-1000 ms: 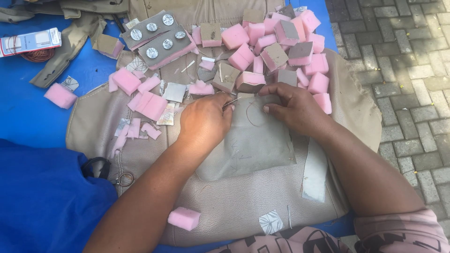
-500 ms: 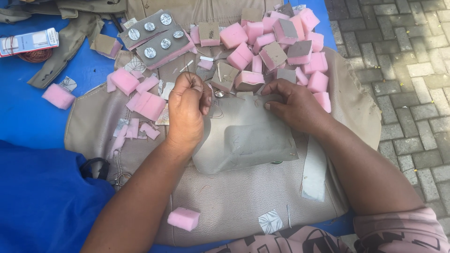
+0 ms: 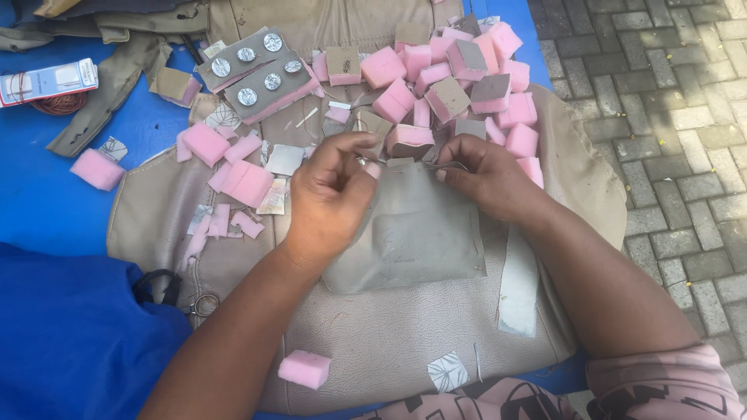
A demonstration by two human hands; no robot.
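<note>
My left hand is raised over the upper left corner of a grey-beige leather patch, with thumb and fingers pinched together on what looks like a needle; the needle itself is too thin to see clearly. My right hand presses down on the patch's top edge and pinches the material there. The patch lies on a large beige leather cover spread over a blue sheet. Just beyond my fingers sits a pile of pink foam blocks, several with grey leather glued on top.
A grey strip with several round metal studs lies at the upper left. Loose pink foam pieces and paper scraps are scattered left of my hands; one foam block sits near me. Scissors lie at the cover's left edge. Grey paving runs along the right.
My left hand rose from the patch, went up and left, then came back toward the patch's top corner with fingers pinched. My right hand stayed on the patch's top edge.
</note>
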